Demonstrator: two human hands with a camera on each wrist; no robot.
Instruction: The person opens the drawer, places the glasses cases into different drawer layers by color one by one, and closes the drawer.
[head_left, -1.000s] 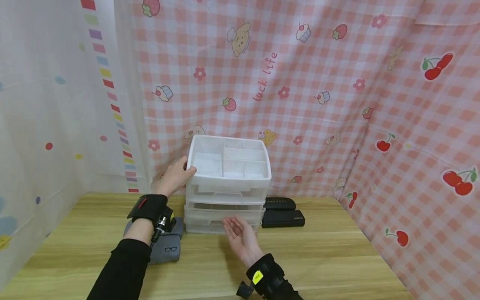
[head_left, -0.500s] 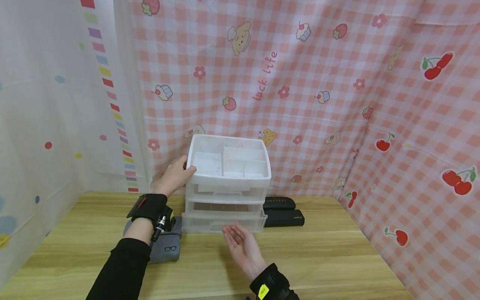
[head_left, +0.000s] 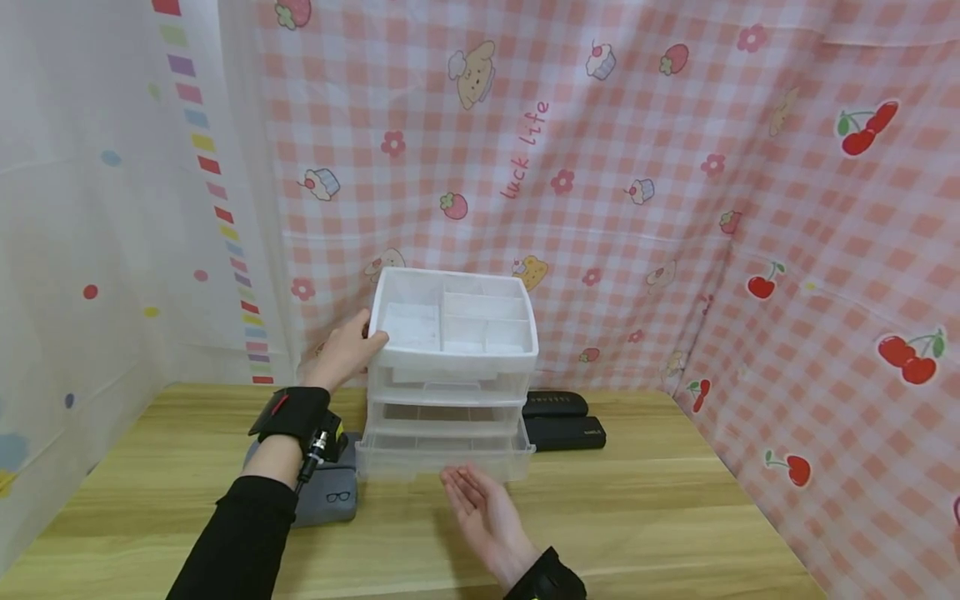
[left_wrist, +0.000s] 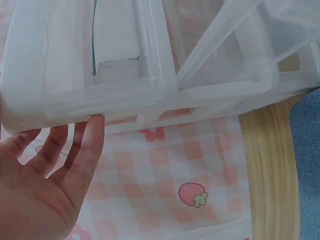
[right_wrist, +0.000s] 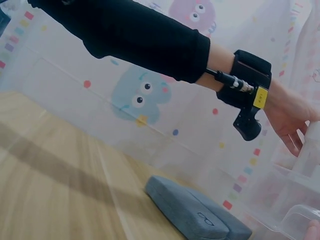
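A white and translucent plastic drawer unit [head_left: 450,358] stands at the back of the table, with compartments in its top. My left hand [head_left: 343,354] holds its upper left side, thumb over the front corner; in the left wrist view the fingertips [left_wrist: 95,127] press against the edge. The bottom drawer [head_left: 390,462] is slid out toward me. My right hand [head_left: 483,517] is palm up at the drawer's front, fingers nearly straight and fingertips right at its lower middle. In the right wrist view, only a fingertip shows beside the drawer's clear handle [right_wrist: 300,215].
Left of the unit, two grey glasses cases [head_left: 330,496] lie partly beneath my left forearm. To its right are two black cases [head_left: 566,433], one behind the other. A pink checked cloth [head_left: 600,233] hangs behind the wooden table [head_left: 637,517].
The bottom drawer has come forward out of the unit, and my right hand has moved back toward me with it. My left hand keeps its place on the unit's side.
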